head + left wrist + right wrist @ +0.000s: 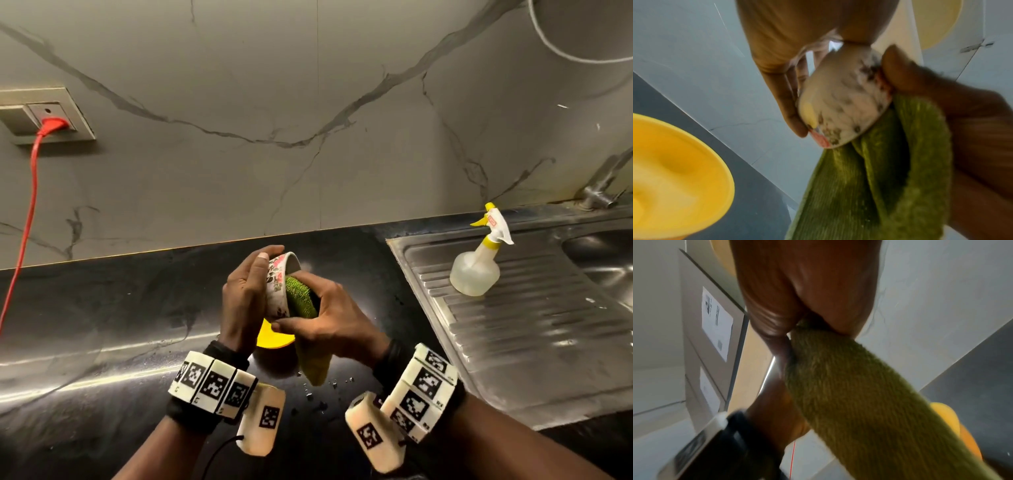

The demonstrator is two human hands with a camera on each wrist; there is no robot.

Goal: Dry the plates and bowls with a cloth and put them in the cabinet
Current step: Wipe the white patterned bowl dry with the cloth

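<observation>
Both hands busy | left hand (244,291) grips bowl (277,287) | right hand (337,318) clutches cloth (301,301), bowl interior hidden

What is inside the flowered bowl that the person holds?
The green cloth fills the flowered bowl, pushed in by the right hand while the left hand grips the bowl. The cloth hides the inner surface and the fingers behind it.

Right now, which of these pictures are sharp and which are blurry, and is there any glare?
Head view: sharp, the floral bowl and green cloth crisp, with streaks of glare on the black counter and the steel drainboard. Left wrist view: motion blur over the bowl and both hands, the yellow bowl soft. Right wrist view: blurred throughout, cloth weave smeared, background boxes hazy.
</observation>
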